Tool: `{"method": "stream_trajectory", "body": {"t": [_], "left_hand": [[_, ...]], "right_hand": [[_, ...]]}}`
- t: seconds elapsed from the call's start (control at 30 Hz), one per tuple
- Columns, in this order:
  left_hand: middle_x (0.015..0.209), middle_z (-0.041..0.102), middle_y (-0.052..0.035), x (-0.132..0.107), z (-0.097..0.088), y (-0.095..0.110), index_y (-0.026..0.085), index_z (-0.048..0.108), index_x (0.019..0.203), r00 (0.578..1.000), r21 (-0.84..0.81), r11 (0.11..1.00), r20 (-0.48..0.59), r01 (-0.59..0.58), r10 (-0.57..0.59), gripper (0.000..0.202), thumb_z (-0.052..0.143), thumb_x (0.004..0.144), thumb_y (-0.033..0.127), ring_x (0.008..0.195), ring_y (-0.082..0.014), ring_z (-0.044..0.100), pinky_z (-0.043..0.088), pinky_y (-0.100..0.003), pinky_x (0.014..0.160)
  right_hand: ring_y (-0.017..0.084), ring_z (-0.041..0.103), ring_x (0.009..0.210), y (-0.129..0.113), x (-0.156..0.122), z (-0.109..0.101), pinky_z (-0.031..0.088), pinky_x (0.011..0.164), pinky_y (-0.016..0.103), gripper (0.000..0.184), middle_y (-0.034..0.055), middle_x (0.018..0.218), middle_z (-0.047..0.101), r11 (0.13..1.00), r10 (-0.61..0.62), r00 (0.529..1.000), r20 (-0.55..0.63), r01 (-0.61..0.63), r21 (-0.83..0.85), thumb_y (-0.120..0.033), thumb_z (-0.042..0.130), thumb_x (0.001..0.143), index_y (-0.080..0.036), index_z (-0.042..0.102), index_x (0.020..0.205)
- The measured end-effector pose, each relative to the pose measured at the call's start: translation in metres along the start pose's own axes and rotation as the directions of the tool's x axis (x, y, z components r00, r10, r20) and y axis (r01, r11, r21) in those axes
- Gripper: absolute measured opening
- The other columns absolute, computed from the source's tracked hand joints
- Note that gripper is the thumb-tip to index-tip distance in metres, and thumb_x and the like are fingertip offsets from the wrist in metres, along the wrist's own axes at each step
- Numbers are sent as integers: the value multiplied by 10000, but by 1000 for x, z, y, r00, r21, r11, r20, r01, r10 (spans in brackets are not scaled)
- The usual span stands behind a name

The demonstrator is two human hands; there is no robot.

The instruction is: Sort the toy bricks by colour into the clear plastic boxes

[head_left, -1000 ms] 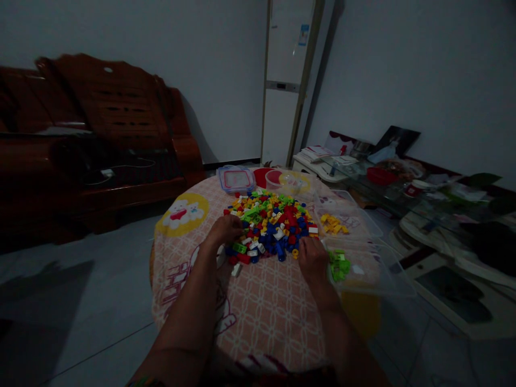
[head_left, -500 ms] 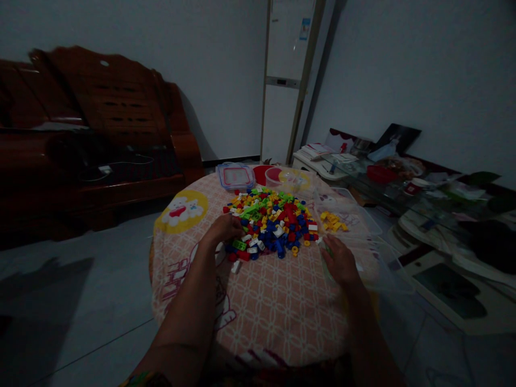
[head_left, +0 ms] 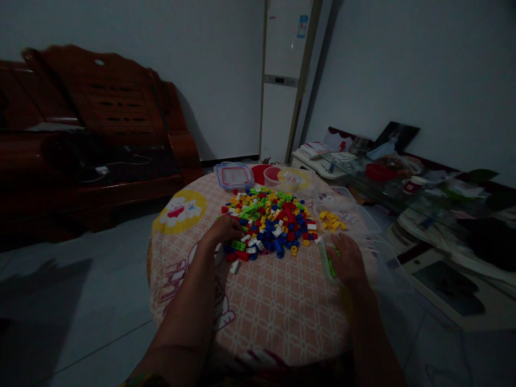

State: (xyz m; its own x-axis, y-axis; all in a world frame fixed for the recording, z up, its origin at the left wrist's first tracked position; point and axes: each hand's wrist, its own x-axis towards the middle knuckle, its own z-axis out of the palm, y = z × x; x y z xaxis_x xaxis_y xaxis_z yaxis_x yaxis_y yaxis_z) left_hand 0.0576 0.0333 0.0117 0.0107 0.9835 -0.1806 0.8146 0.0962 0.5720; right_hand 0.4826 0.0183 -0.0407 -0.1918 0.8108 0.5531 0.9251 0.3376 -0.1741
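Dim room, and the round table with its pink patterned cloth [head_left: 258, 317] is sitting right under the person's arms. Both forearms are reaching out over it.

The left hand [head_left: 226, 228] is resting knuckles up, fingers curled down into the near left edge of the heap of bricks [head_left: 274, 217]. Red, blue, yellow, green and white pieces are spreading away from its fingertips and off to its right. Whether it is pinching a piece I cannot tell; the fingertips are buried among the bricks. A stray white brick [head_left: 235, 266] is lying just nearer than the wrist.

The right hand [head_left: 349, 258] is lying palm down with fingers loosely stretched, gripping nothing that shows, over the clear tub [head_left: 321, 251]. A few green bricks [head_left: 331, 263] are peeking out just to the left of its knuckles, inside that tub.

Beyond the right hand's fingertips, yellow bricks [head_left: 331, 220] are sitting in a second clear tub [head_left: 363, 215]. Well beyond the left hand, past the heap, a lidded box [head_left: 234, 176] and a clear bowl [head_left: 288, 180] are standing at the far rim.

Far off to the left a wooden sofa [head_left: 100, 118] is lining the wall, and a tall white air conditioner [head_left: 284, 80] is standing in the corner.
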Motion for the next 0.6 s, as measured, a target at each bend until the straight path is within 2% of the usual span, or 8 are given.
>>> {"method": "stream_trajectory", "body": {"t": [0.13,0.3,0.37,0.43,0.5,0.6], "left_hand": [[622,689,-20,0,0,1,188,783,707,1000,-10,1000,0,-11,11,217,702,627,373,620,-174,613,386,-240,572],[607,674,-17,-1,-1,1,183,765,679,999,-25,999,23,-31,31,204,696,605,360,600,-173,599,391,-246,567],[606,669,-17,-2,-1,-1,184,761,686,999,-52,998,35,-32,34,214,686,608,369,586,-170,586,393,-247,560],[599,662,-16,-2,0,-3,187,757,689,999,-70,997,43,-24,27,220,678,611,376,578,-170,577,394,-247,555],[602,660,-16,-1,0,-4,188,752,680,999,-80,996,40,-30,34,212,678,606,372,587,-170,576,397,-245,562],[599,654,-15,-1,1,-4,188,744,661,998,-81,996,28,-49,51,193,674,609,360,593,-166,569,393,-244,562]], "right_hand": [[337,537,1245,-8,5,2,409,1096,541,393,216,1273,634,1000,-21,1000,-19,22,22,-348,445,965,-130,673,1200],[316,545,1222,-29,7,3,438,1071,514,380,216,1248,640,1000,14,1000,-22,-14,2,-293,415,977,-118,694,1165],[317,557,1194,-33,6,1,461,1045,501,331,214,1239,641,998,57,997,-50,-56,19,-338,477,966,-133,725,1044],[316,567,1166,-34,4,-1,467,1034,497,276,203,1223,647,994,97,993,-69,-94,52,-361,545,939,-168,717,842],[315,566,1164,-34,3,-2,446,1052,502,273,193,1210,654,991,107,993,-55,-102,81,-315,573,911,-194,652,679],[314,540,1203,-37,5,-2,410,1087,507,268,188,1247,642,990,94,995,-37,-89,109,-198,539,863,-206,586,600]]}}
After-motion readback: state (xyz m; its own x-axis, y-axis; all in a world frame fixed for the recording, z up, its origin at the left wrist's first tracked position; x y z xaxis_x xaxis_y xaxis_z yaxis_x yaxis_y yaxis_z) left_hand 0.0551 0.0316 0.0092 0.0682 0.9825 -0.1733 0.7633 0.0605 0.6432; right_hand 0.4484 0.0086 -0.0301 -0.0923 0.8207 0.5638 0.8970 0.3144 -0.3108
